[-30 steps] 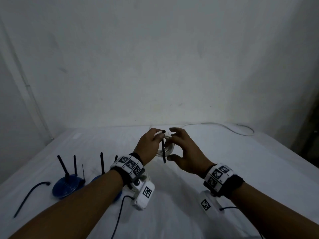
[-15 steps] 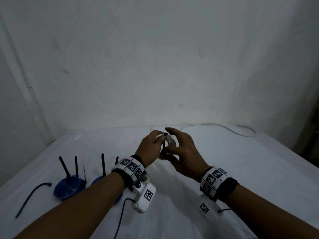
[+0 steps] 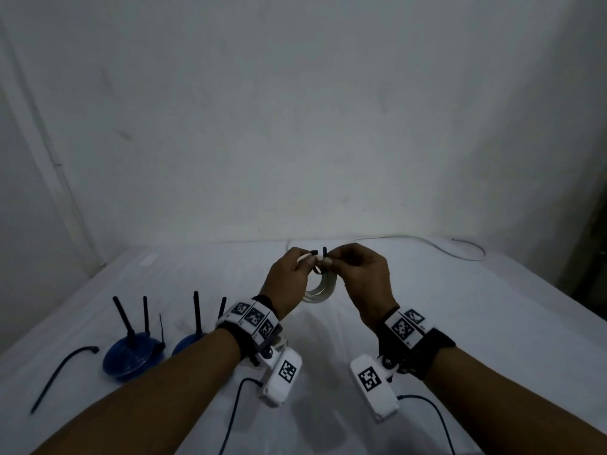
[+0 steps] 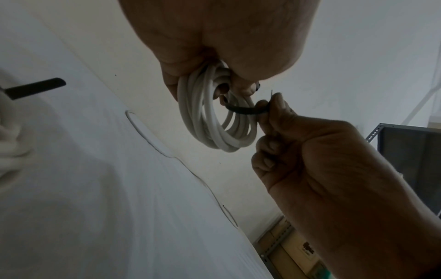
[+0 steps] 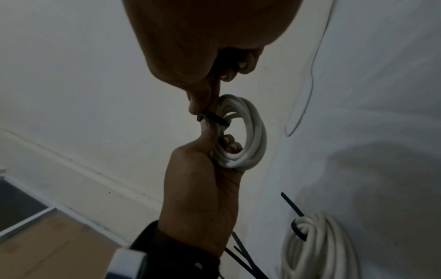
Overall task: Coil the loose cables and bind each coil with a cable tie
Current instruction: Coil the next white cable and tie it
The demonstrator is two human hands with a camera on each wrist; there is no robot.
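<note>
A small white cable coil [image 3: 320, 289] hangs above the table between my two hands. My left hand [image 3: 307, 262] grips its top, fingers curled through the loops [image 4: 207, 117]. A black cable tie [image 4: 245, 110] wraps round the strands. My right hand [image 3: 330, 261] pinches the tie's end between thumb and forefinger, right beside the left thumb. In the right wrist view the tie [image 5: 213, 119] crosses the coil [image 5: 250, 136] just below my right fingertips. The tie's two ends [image 3: 318, 252] stick up between the hands.
Two blue coils [image 3: 133, 354] [image 3: 189, 343] with upright black tie tails sit on the white table [image 3: 476, 323] at the left. A loose black tie [image 3: 62, 372] lies beside them. A bound white coil [image 5: 317, 245] lies near my left arm. A loose white cable [image 3: 443, 247] runs along the back right.
The tie's tail hung straight down in front of the coil a second ago; now it is looped round the strands with both ends up. My right hand has shifted right and curled.
</note>
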